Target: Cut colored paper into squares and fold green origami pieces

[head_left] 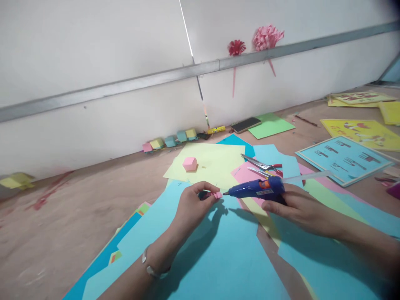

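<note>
- Left hand point(195, 204) had a small pink paper piece point(217, 195) pinched between thumb and fingers, up over the big light blue sheet point(218, 258); there was a silvery bracelet point(153, 271) on that wrist.
- Right hand point(295, 206) was wrapped around a dark blue glue gun point(253, 188), nozzle right by the pink piece. Couldn't tell if they touched. A clear glue stick point(308, 177) poked out the back.
- Just past the gun, red-handled scissors point(262, 166) lay on the papers, handles partly hidden by the gun and some blue paper, so that spot was pretty cluttered.
- Beyond the left hand, a pink paper block point(189, 163) sat on a pale yellow sheet point(218, 154).
- Off to the right was a blue card point(346, 160) with dark hand-like shapes.
- Farther back: little paper blocks point(170, 141) in a row by the wall point(109, 62), a yellow tube point(216, 130), plus a phone point(246, 124) beside a green sheet point(271, 125).
- Way up at the wall's metal rail point(156, 77) were a red paper flower point(236, 48) and a bigger pink one point(267, 37).
</note>
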### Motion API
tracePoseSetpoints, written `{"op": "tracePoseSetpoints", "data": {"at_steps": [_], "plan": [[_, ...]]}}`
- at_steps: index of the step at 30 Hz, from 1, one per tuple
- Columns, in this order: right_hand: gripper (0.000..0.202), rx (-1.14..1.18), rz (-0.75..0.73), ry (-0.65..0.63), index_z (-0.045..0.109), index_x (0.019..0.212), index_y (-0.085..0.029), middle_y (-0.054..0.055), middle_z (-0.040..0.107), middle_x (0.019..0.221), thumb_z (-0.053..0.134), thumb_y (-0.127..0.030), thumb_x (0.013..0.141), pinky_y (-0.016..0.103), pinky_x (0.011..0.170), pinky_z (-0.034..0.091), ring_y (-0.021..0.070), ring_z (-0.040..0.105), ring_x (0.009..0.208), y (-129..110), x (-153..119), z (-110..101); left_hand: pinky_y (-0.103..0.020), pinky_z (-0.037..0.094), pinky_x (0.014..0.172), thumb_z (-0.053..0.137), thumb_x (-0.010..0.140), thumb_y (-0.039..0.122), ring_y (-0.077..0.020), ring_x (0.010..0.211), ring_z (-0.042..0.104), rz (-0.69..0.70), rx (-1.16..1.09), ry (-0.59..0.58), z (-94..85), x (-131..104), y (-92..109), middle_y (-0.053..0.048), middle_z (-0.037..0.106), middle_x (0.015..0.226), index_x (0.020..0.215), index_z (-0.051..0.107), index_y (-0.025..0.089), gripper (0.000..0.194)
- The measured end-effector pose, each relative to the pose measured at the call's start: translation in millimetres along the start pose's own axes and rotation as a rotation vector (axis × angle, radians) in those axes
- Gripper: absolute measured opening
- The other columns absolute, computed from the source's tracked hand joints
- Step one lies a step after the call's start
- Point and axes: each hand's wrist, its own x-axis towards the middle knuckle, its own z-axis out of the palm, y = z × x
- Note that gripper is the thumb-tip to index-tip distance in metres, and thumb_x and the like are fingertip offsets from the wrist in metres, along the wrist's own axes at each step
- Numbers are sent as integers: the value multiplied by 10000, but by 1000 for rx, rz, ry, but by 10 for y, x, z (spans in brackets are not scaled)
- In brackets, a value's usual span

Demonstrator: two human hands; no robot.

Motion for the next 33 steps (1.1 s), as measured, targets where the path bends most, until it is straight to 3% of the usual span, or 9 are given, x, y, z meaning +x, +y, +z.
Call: {"op": "tracePoseSetpoints", "data": {"at_steps": [5,9,12,17,21,25,29,33], "plan": [[439,34,-39,17,742,982,-249,34,740,985,487,-595,895,329,831,517,255,667,910,-17,-14,6,-185,337,399,712,618,320,-80,469,479,14,-7,-5,11,-5,8,-32,693,684,653,700,170,154],[408,39,-61,-54,728,874,-240,25,732,854,484,-565,910,302,719,514,221,660,788,-3,-5,73,-186,330,394,709,629,336,-72,456,455,5,-7,-7,13,-8,-1,-30,692,692,667,697,169,172],[389,29,-66,-82,722,905,-244,11,723,819,486,-553,916,304,685,502,207,646,738,24,6,64,-187,323,376,703,638,341,-67,444,446,-3,10,-6,3,-6,-6,-35,710,743,671,697,172,172],[364,26,-83,-24,703,956,-235,10,725,950,501,-536,918,310,806,495,221,646,881,2,-1,-39,-196,377,414,710,634,320,-93,501,529,13,14,2,-3,-3,0,-44,732,794,667,708,175,149],[370,34,-73,-65,685,879,-219,8,712,831,484,-528,921,292,717,500,204,641,771,-30,-3,-26,-214,451,517,715,633,290,-132,596,609,62,-1,3,4,3,-4,-34,712,698,631,698,180,112],[368,35,-69,-67,678,839,-219,8,705,789,484,-523,914,294,669,502,198,630,710,-18,6,23,-203,388,433,699,658,310,-88,481,520,24,26,-6,6,7,-26,-35,717,736,669,703,178,132],[387,-10,-113,0,686,869,-227,10,692,782,482,-554,910,302,675,502,201,608,705,28,5,-40,-207,372,408,674,678,319,-81,444,487,-2,72,-2,0,0,-33,-39,725,760,711,712,178,149],[519,-210,33,239,643,746,-208,23,598,617,421,-656,886,288,532,406,192,527,564,106,-46,-374,-245,488,556,662,669,294,-151,592,630,70,97,27,-8,-6,-1,-37,736,733,693,724,196,118]]}}
